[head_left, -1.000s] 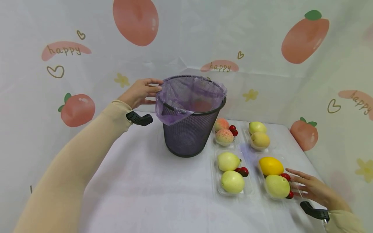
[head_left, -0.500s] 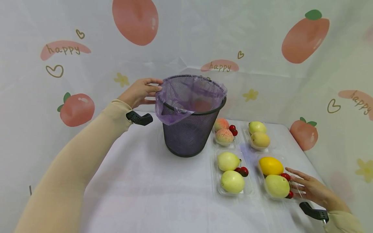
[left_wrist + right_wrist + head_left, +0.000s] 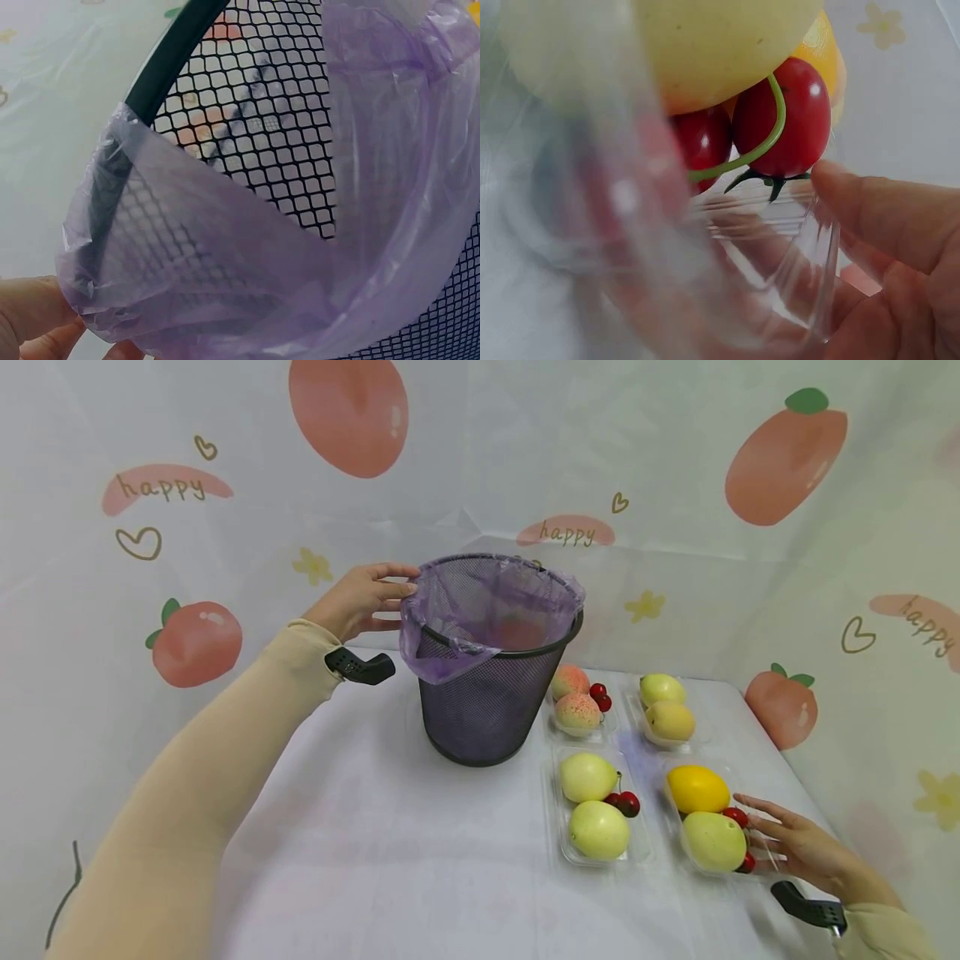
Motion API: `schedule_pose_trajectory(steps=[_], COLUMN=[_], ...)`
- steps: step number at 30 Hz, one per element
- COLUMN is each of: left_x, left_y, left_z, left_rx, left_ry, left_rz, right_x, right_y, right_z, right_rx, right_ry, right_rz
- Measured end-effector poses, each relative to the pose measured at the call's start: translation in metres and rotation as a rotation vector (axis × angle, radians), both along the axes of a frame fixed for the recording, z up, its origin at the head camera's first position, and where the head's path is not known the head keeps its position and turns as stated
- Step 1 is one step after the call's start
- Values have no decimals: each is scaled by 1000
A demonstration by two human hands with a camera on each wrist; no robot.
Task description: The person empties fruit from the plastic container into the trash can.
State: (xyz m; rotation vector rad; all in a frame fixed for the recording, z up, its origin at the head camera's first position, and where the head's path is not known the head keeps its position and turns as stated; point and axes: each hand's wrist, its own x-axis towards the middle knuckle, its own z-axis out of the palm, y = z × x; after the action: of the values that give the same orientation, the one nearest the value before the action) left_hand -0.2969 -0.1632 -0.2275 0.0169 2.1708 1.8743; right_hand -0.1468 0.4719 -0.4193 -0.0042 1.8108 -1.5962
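Observation:
A black mesh wastebasket (image 3: 480, 718) stands upright, lined with a purple plastic bag (image 3: 450, 664) folded over its rim. My left hand (image 3: 367, 597) reaches to the basket's left side, its extended fingertips against the bag-covered rim. Those fingertips also show at the lower left of the left wrist view. At the right, my right hand (image 3: 802, 852) rests along the side of a clear plastic tray (image 3: 825, 277), fingers spread and loosely extended. Inside this tray are a yellow lemon-like fruit (image 3: 698, 789), a pale green pear-like fruit (image 3: 714, 842) and small red fruits (image 3: 791, 116).
Nearer the basket, another clear tray (image 3: 567, 853) bears two pale yellow-green fruits and dark red cherries. Behind are a tray with two peaches (image 3: 577, 712) and red cherries, and one with two yellowish fruits (image 3: 670, 720). A fruit-printed cloth (image 3: 450, 460) hangs behind the white tabletop (image 3: 390, 860).
Both hands keep their places at the basket rim and the tray. The basket and fruit trays have not moved; only a dark cord shows more at the lower left.

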Motion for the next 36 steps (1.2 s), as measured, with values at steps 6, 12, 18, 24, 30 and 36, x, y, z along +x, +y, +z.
schedule_pose_trajectory(steps=[6,12,18,24,30,36], left_x=[0,0,-1,0,-1,0], left_y=[2,3,3,4,3,5], left_z=[1,2,3,4,4,5], left_rx=[-10,-26,-20,-17,-26,-29], left_ry=[3,6,-10,-13,-11,-14], left_rz=[-1,0,17,27,19,20], right_x=[-3,0,3,4,5,7], right_y=[0,-6,-10,-7,-10,-14], right_z=[3,10,10,6,3,0], right_rx=[-55,111,147,-13,58,99], right_ry=[62,91,53,21,26,3], right_rz=[52,-4,-41,10,1,-32])
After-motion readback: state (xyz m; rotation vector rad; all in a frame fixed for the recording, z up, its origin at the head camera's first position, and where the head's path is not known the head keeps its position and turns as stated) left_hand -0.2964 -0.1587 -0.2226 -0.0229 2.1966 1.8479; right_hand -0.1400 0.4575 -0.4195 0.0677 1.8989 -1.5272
